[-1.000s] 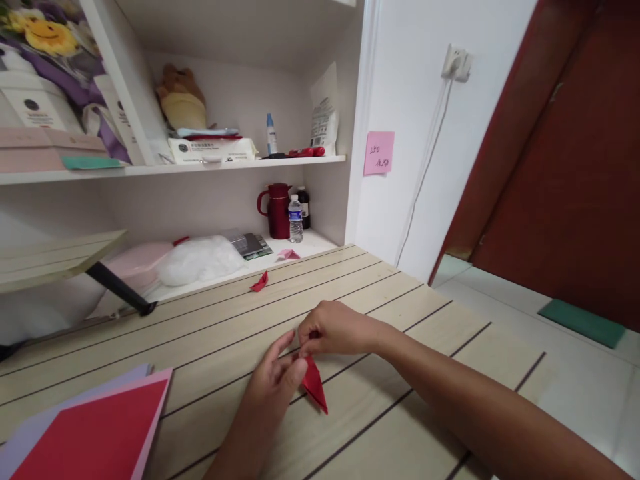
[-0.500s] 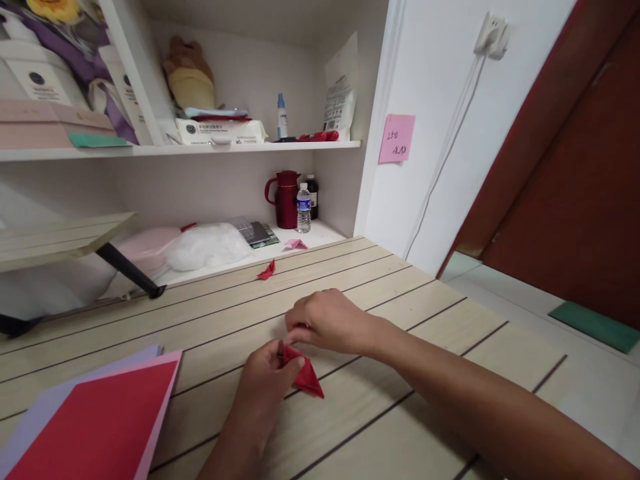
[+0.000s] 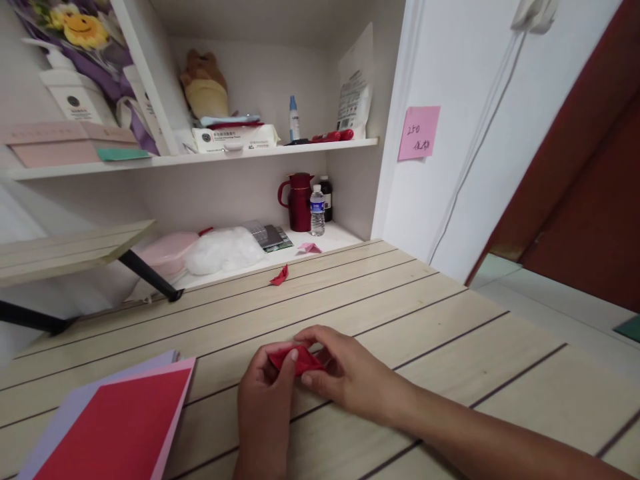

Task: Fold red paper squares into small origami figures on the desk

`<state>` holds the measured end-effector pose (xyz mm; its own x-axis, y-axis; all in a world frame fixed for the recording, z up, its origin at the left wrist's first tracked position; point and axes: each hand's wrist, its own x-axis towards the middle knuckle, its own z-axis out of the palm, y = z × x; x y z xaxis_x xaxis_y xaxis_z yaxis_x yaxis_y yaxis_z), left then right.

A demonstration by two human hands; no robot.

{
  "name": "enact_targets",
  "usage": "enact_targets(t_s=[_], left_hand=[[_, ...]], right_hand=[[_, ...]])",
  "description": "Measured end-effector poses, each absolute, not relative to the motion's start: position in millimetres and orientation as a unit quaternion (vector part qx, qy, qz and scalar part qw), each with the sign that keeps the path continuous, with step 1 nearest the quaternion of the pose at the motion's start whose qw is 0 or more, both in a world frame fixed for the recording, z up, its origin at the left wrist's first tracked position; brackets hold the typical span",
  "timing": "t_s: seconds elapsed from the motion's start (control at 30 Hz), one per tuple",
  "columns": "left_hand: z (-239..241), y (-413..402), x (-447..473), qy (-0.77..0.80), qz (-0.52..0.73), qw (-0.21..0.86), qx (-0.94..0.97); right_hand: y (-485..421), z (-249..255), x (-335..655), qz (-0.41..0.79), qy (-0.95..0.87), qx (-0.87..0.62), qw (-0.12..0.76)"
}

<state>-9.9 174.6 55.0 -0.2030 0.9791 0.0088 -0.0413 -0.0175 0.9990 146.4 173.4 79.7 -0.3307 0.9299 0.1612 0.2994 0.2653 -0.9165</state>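
Note:
A small piece of folded red paper (image 3: 306, 361) is held just above the wooden table between both hands. My left hand (image 3: 267, 383) is closed on its left end, the thumb pressed on top. Curled around the right end is my right hand (image 3: 345, 373), its thumb below and its fingers above; the fingertips behind the paper are partly hidden. Farther back on the table lies a small red origami boat (image 3: 279, 275). At the left sits a stack of coloured sheets, with a red sheet (image 3: 117, 423) on top of pink and lilac ones.
A pink folded paper (image 3: 310, 248) lies by the shelf. Behind the table (image 3: 400, 293), the shelf holds a dark red jug (image 3: 300, 202), a water bottle (image 3: 317, 212) and a white plastic bag (image 3: 223, 250). A black-legged stand (image 3: 150, 275) is at the left.
My right hand has come down to the right end of the red paper, which has turned to lie more sideways. The view has shifted a little.

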Motion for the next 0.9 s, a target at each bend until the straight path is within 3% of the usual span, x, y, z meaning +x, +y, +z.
enact_targets(t_s=[0.4, 0.67, 0.9], left_hand=[[58, 166, -5, 0.515, 0.556, 0.381, 0.529], [62, 160, -10, 0.457, 0.590, 0.071, 0.662], [66, 156, -5, 0.423, 0.588, 0.022, 0.689]], right_hand=[[177, 83, 146, 0.421, -0.677, -0.414, 0.439], [168, 91, 147, 0.420, -0.673, -0.407, 0.452], [170, 88, 139, 0.489, -0.602, -0.406, 0.483]])
